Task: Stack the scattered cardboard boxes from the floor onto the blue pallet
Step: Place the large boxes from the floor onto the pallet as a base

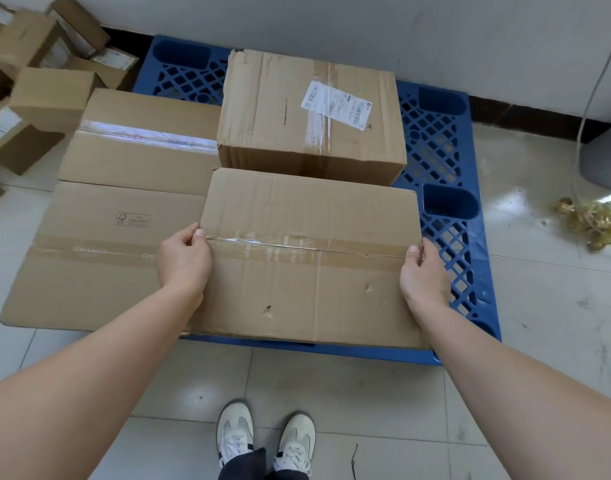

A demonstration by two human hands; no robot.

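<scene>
As L+R hands (184, 259) (423, 275) grip box (307, 271), 3 nr.

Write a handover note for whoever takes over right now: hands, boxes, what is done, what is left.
Hands: left hand and right hand each grip one end of the creased cardboard box, thumbs on top, at the front of the blue pallet. I cannot tell whether it is fully set down.
Done: the labelled box sits at the pallet's back. The CHANDO-taped box and the clear-taped box lie at its left side, hiding that part of the pallet.
Left: release this box, then fetch the small boxes scattered on the floor at far left.
</scene>
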